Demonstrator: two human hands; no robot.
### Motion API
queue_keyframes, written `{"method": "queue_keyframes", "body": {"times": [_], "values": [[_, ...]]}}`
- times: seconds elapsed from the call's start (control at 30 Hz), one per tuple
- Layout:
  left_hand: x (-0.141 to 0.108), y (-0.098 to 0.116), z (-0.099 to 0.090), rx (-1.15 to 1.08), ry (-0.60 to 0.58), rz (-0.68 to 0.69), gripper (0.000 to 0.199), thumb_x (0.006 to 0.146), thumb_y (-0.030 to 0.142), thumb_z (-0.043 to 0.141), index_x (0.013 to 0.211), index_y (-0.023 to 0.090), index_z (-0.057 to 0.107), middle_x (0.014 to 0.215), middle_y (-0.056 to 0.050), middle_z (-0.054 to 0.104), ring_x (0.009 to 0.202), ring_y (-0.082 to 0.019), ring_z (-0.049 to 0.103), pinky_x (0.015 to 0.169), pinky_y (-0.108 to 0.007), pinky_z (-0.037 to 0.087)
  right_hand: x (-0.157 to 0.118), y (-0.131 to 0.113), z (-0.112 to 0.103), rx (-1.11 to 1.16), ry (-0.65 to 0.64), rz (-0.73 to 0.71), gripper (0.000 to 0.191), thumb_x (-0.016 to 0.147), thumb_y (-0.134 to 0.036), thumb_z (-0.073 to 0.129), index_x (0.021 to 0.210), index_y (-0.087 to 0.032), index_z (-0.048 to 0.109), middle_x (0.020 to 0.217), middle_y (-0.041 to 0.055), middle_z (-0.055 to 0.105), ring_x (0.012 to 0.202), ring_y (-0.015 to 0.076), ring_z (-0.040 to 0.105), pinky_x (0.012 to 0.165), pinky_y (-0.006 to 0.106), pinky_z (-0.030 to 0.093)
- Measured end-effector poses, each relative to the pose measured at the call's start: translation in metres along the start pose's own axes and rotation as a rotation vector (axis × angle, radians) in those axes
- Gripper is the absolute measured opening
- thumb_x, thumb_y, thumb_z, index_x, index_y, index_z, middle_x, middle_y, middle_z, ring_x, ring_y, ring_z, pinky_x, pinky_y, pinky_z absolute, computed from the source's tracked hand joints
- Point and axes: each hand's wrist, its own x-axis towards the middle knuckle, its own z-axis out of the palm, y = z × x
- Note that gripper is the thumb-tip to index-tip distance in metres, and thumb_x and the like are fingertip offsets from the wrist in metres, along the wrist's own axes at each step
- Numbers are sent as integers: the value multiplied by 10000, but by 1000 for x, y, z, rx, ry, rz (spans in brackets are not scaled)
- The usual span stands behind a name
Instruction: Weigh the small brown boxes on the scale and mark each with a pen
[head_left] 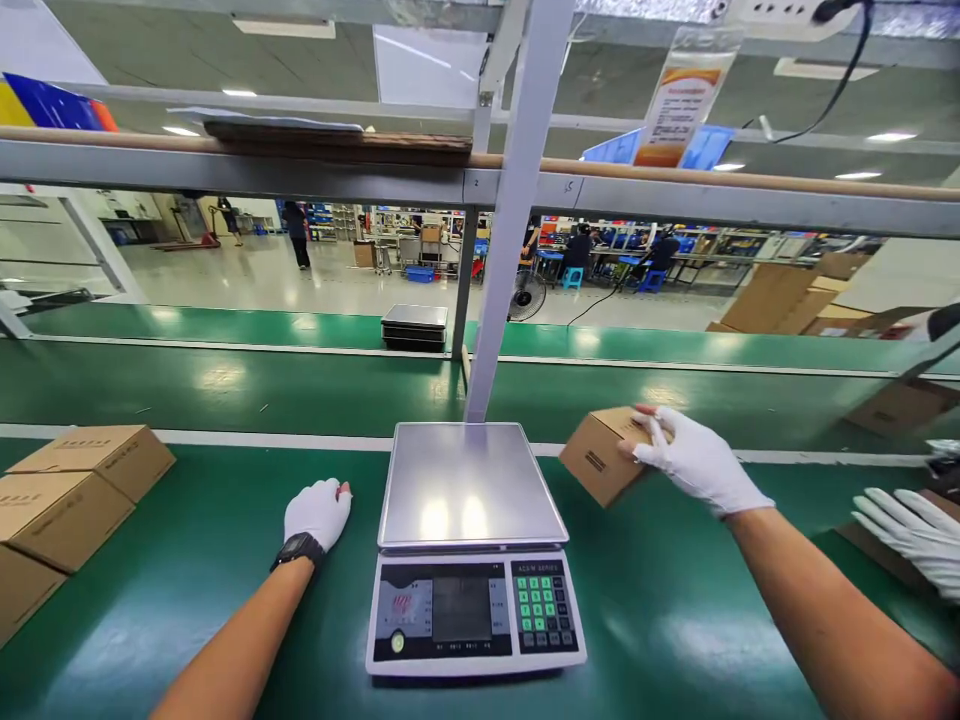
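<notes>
A small brown cardboard box (609, 458) is tilted in the air just right of the scale, gripped at its right side by my right hand (694, 460) in a white glove with bare fingertips. My left hand (318, 514), also gloved and with a black watch at the wrist, rests on the green table left of the scale, its fingers curled in and nothing seen in them. Between my hands stands a digital scale with a bare metal plate (469, 480) and a keypad panel (476, 610) facing me.
Several cardboard boxes (67, 510) sit at the left. Another person's gloved hand (911, 535) touches a box at the right edge. A metal post (510, 220) rises behind the scale, under a shelf rail (337, 175). A dark stack (414, 328) lies farther back.
</notes>
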Motion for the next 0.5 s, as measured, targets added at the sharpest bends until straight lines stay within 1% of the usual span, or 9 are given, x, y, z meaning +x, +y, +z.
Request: {"method": "queue_keyframes", "body": {"times": [0.07,0.13,0.2,0.23,0.27,0.3,0.37,0.43,0.5], "values": [[0,-1,0,-2,0,6,390,943,402,338,761,172,596,844,-114,628,803,-271,593,674,-316,391,-12,-46,1,-18,-5,-125,687,598,-563,745,1185,-233,607,1042,70,676,849,273,642,710,356,487],[0,-1,-1,0,2,8,401,942,407,328,752,173,594,833,-117,626,794,-272,592,669,-315,389,-28,-91,5,-104,-68,-221,652,649,-609,704,1167,-224,616,948,76,689,798,273,645,689,355,481],[-1,-1,-2,5,2,6,401,940,403,325,752,172,593,827,-119,625,793,-275,591,661,-315,385,-41,-122,10,-112,-124,-307,618,729,-646,631,1174,-216,616,907,85,691,774,266,648,686,351,479],[-1,-1,-2,10,2,6,400,940,401,323,755,172,594,830,-118,625,796,-276,590,658,-316,383,-45,-130,13,-67,-130,-340,600,773,-646,590,1189,-214,610,924,89,691,790,259,651,701,349,482],[-1,-1,-3,14,1,6,401,940,402,319,758,173,594,836,-116,626,799,-278,589,655,-317,382,-47,-132,17,6,-113,-359,575,811,-633,558,1204,-216,604,964,89,690,824,249,653,730,347,486],[0,-1,-3,19,0,5,405,940,405,313,763,175,596,842,-115,626,803,-279,589,654,-319,382,-47,-127,23,91,-81,-355,544,838,-611,542,1212,-219,600,1011,84,685,867,237,652,769,345,488],[0,-2,-3,28,-5,-1,415,941,414,304,777,176,602,853,-115,627,812,-283,588,655,-324,385,-47,-102,44,259,-14,-270,473,870,-566,529,1184,-223,613,1046,67,680,917,212,646,831,340,487],[1,-3,-3,35,-14,-8,424,940,421,301,791,172,611,860,-120,626,821,-286,588,662,-328,392,-51,-65,76,410,-17,-99,445,866,-542,538,1141,-205,627,986,58,688,864,192,650,816,334,503],[2,-3,-2,37,-25,-16,432,939,422,299,797,169,618,863,-126,626,830,-289,588,670,-332,397,-64,-27,112,553,-83,108,473,838,-534,550,1124,-163,622,920,65,689,774,183,649,738,321,526]]}}
